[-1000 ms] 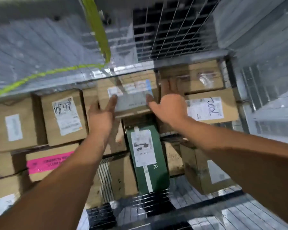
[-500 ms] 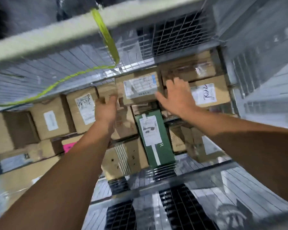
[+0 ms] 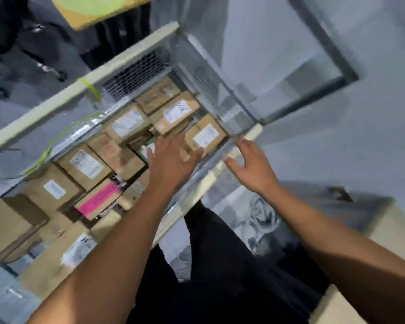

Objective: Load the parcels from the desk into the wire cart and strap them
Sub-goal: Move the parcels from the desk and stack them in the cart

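Head view, tilted and heavily motion-blurred.

Wire cart (image 3: 56,102) seen from above, with cream top rails. A mesh panel (image 3: 136,78) showed at its far end. A yellow-green strap (image 3: 92,91) was looped over the far rail and trailed down along the inside of that wall.

Parcels (image 3: 84,163) sat inside the cart: brown cardboard boxes packed close together, most with white labels facing up. One carried a bright pink label (image 3: 98,199). A white-labelled box (image 3: 205,136) lay near the cart's near-right corner, just inside the near rail.

Left hand (image 3: 171,157) reached over the near rail and was above the parcels. Its fingers were spread and straight and it held nothing. Its thumb pointed toward the white-labelled box; contact with any box could not be told through the blur.

Right hand (image 3: 250,163) was outside the cart, by the near-right corner, palm down, fingers splayed and nothing in its grasp. Its fingertips were at the near rail, but whether they touched it could not be told.

The two hands were near each other, with the near rail running between them.

Below the arms were the person's own dark trousers (image 3: 220,253) over grey floor (image 3: 372,113). A tan flat surface (image 3: 384,232) showed at lower right; whether it was the desk could not be told. At upper left, beyond the cart, were a second person's dark-clad legs (image 3: 5,31).
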The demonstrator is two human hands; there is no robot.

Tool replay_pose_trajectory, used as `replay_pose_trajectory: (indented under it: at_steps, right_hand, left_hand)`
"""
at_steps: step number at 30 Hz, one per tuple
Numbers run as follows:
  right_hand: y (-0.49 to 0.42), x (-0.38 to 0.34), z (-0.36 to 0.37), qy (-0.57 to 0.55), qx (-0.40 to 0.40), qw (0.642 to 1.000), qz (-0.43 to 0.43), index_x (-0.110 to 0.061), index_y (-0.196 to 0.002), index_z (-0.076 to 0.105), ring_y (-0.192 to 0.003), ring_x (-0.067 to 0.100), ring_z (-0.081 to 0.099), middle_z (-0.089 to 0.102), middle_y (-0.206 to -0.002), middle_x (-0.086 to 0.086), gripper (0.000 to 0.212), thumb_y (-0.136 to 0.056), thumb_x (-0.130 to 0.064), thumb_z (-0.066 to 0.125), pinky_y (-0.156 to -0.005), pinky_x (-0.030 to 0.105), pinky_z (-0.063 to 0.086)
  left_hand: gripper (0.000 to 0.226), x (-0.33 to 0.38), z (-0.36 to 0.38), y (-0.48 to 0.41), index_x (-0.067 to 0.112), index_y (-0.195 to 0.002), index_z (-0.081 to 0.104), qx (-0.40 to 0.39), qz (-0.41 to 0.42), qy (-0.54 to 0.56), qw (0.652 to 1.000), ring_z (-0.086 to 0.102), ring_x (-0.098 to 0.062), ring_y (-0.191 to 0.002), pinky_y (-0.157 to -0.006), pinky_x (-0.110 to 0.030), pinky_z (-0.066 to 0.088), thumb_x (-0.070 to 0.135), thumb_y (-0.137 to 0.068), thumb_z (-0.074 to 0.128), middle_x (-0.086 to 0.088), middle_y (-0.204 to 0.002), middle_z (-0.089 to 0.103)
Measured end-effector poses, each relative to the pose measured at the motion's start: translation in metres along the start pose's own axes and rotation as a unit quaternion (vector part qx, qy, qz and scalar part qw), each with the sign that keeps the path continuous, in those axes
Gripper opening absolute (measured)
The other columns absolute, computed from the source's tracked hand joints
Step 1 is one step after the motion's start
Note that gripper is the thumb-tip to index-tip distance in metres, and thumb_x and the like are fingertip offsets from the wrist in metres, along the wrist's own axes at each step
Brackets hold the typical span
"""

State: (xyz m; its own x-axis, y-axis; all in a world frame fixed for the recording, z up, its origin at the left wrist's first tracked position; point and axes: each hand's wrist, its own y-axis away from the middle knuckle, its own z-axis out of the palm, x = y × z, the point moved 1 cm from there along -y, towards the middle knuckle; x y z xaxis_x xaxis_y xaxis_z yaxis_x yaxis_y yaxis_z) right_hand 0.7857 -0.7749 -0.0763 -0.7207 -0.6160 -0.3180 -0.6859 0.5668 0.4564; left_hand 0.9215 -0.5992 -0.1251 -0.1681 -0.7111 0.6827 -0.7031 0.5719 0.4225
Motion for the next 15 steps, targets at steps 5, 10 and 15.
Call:
replay_pose_trajectory:
  at_steps: [5, 10, 15]
  right_hand:
    - [0.129, 0.040, -0.020, -0.064, 0.078, 0.986, 0.134, -0.024, -0.163, 0.032, -0.158, 0.025, 0.019, 0.026, -0.170, 0.010, 0.073, -0.101, -0.057, 0.054, -0.128, 0.043, 0.016]
    - [0.235, 0.099, -0.020, -0.172, 0.217, 0.925, 0.259, -0.021, -0.160, 0.037, -0.158, 0.026, 0.021, 0.033, -0.167, 0.009, 0.073, -0.099, -0.055, 0.059, -0.127, 0.043, 0.018]
    - [0.347, 0.167, -0.010, -0.259, 0.310, 0.838, 0.366, -0.020, -0.161, 0.036, -0.156, 0.025, 0.023, 0.030, -0.168, 0.010, 0.073, -0.101, -0.053, 0.058, -0.127, 0.043, 0.020]
  left_hand:
    - [0.081, 0.072, 0.005, 0.070, 0.024, -0.149, 0.051, -0.075, 0.139, -0.090, 0.983, 0.038, -0.038, -0.146, -0.118, -0.055, 0.027, 0.079, -0.089, 0.046, -0.007, -0.155, 0.050]
    - [0.100, 0.145, 0.052, 0.135, 0.026, -0.153, 0.045, -0.154, 0.251, -0.131, 0.947, 0.034, -0.032, -0.149, -0.122, -0.054, 0.023, 0.088, -0.075, 0.035, 0.000, -0.158, 0.047]
    - [0.097, 0.215, 0.133, 0.203, 0.023, -0.155, 0.043, -0.252, 0.356, -0.186, 0.880, 0.034, -0.028, -0.149, -0.124, -0.051, 0.023, 0.084, -0.080, 0.040, -0.001, -0.160, 0.044]
